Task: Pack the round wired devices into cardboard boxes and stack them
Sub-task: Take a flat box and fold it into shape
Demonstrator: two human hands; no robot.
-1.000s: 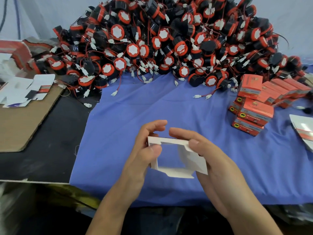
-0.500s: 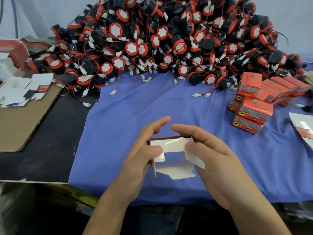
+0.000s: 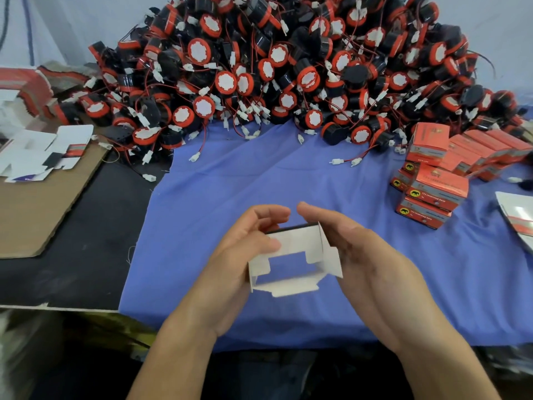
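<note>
- Left fingers (image 3: 268, 213) and thumb grip the cardboard box (image 3: 297, 241), held in front of the device pile (image 3: 288, 67).
- It is white inside, with its end flaps unfolded.
- Right fingers (image 3: 320, 215) lie along its far side; the thumb is hidden, so the grip is unclear.

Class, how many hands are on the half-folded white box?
2: the left hand pinches the box on its left side; the right hand rests against its right side.

Head-worn wide-angle camera is looking forward and down, close over the blue cloth (image 3: 288, 174), device pile (image 3: 288, 67) filling the far side.
</note>
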